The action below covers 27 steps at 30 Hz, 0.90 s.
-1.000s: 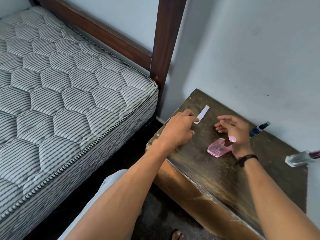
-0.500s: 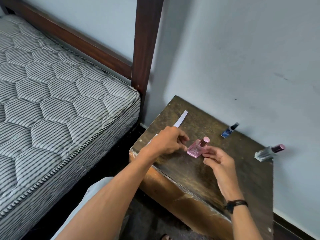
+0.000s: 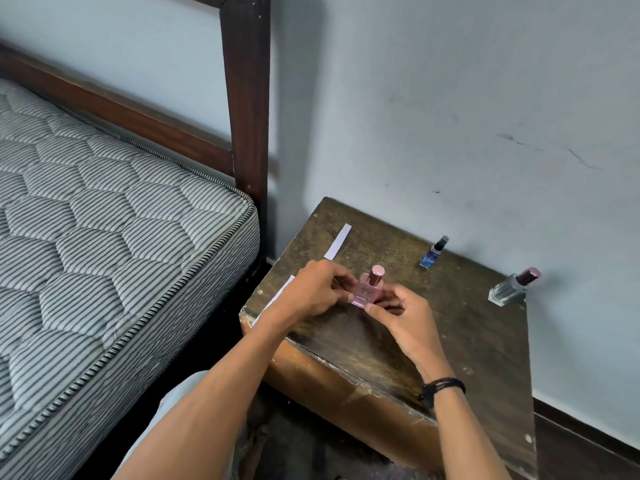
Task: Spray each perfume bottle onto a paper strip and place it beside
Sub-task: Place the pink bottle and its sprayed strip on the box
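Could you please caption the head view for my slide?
Both hands, left hand and right hand, hold a capped pink perfume bottle above a worn wooden table.

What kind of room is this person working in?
Most likely a bedroom: a quilted striped mattress lies in a dark wooden bed frame, and a worn wooden side table stands beside it against a plain painted wall.

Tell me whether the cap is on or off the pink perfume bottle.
On. The pink perfume bottle, held upright between the left hand and right hand, carries its pink cap on top.
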### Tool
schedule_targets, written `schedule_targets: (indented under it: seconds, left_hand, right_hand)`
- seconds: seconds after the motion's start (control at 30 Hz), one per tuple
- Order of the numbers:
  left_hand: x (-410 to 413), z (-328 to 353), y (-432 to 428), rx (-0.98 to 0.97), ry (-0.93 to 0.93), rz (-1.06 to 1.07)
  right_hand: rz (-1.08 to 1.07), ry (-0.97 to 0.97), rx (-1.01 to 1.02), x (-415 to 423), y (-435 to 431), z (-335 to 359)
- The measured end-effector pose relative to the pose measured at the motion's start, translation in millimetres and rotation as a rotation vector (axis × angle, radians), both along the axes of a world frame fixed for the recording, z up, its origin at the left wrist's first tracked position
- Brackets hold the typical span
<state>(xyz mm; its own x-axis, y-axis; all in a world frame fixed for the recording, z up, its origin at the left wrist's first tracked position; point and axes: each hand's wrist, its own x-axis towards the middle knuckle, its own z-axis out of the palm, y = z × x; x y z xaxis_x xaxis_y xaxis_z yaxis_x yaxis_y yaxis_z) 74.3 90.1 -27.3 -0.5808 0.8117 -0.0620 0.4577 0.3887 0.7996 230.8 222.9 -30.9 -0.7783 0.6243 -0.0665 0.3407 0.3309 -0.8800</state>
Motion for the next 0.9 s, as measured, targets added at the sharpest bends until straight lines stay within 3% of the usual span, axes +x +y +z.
schedule_targets:
  seconds: [0.33,0.67,0.9]
  left_hand:
    - [5,2,0,0.105,-0.022,0.125]
    - [-21,13,33,0.196,0.11,0.309]
    - [-62,14,53,0.198,0.093,0.33]
  right_hand:
    - [-0.123,0.106,0.043,-14,-8,-15]
    - [-0.252,0.261,0.071,-77,3,-14]
    - [-0.288,0.199,0.158,-119,21,-14]
